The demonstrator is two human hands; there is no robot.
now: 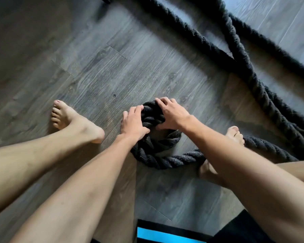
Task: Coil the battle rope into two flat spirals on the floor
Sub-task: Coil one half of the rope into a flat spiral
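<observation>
Black rope lies on the floor directly below the person, its end bent into one small open loop, which looks like the seed of the first spiral. Both hands sit on the far side of that loop. The left hand curls its fingers over the loop's left flank. The right hand clasps the top, fingers spread over the strand and thumb tucked into the hole. Both are grasping the rope, side by side and nearly touching.

From the loop's near side the free length leaves to the right and passes beneath the right forearm. It runs just beside the right foot, then climbs toward the far right of the floor, where two long strands cross. The slack therefore feeds in on the right hand's side. That hand seems better placed to draw rope round, while the left pins the centre.

The right foot stands against the incoming strand and could block the next wrap unless it shifts. The left foot is well apart on the left, out of the way. A blue panel with a black border lies nearer the person, apart from the rope.
</observation>
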